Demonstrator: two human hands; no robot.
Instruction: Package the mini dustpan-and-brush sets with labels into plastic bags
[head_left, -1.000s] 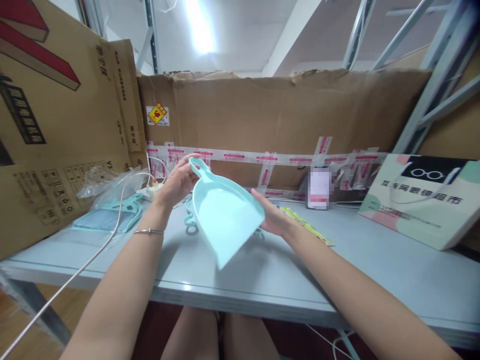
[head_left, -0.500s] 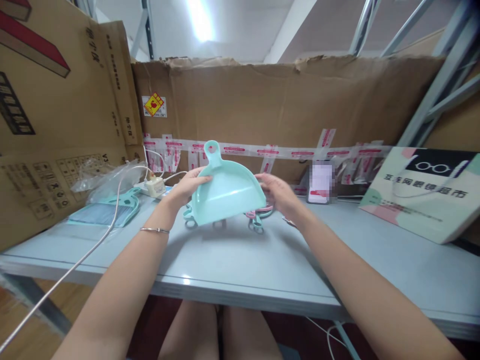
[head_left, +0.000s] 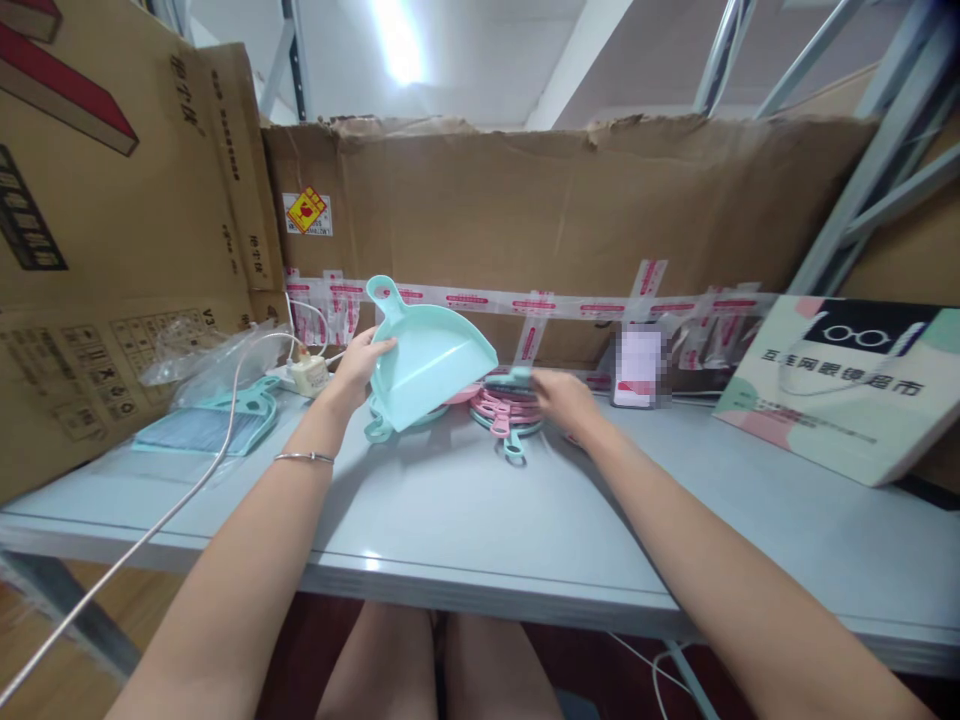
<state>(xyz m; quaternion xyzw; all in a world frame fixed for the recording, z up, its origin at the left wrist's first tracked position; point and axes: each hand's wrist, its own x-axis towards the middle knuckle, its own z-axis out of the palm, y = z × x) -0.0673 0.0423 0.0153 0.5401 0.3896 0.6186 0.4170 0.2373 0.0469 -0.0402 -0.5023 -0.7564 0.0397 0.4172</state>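
Note:
My left hand (head_left: 358, 366) grips a pale teal dustpan (head_left: 431, 365) by its left edge, thumb on the inner face. The dustpan is held above the table, tilted, its handle loop pointing up. My right hand (head_left: 564, 402), slightly blurred, is closed on the end of a small teal hand brush (head_left: 511, 380) with dark bristles. That brush is just over a stack of pink and teal pieces with looped handles (head_left: 504, 412). Behind the dustpan, more teal and pink pieces (head_left: 377, 430) show in part.
At the left lie a teal dustpan and brush set (head_left: 217, 420) and a clear plastic bag (head_left: 202, 360). A white cable (head_left: 229, 440) crosses there from a charger (head_left: 309, 375). A phone (head_left: 637, 365) leans on the back carton (head_left: 570, 210). A printed paper bag (head_left: 832, 390) stands right.
The dustpan has moved left and tilted more, held by my left hand alone. My right hand has come away from beside it to the stack, where the brush is now visible at its fingers.

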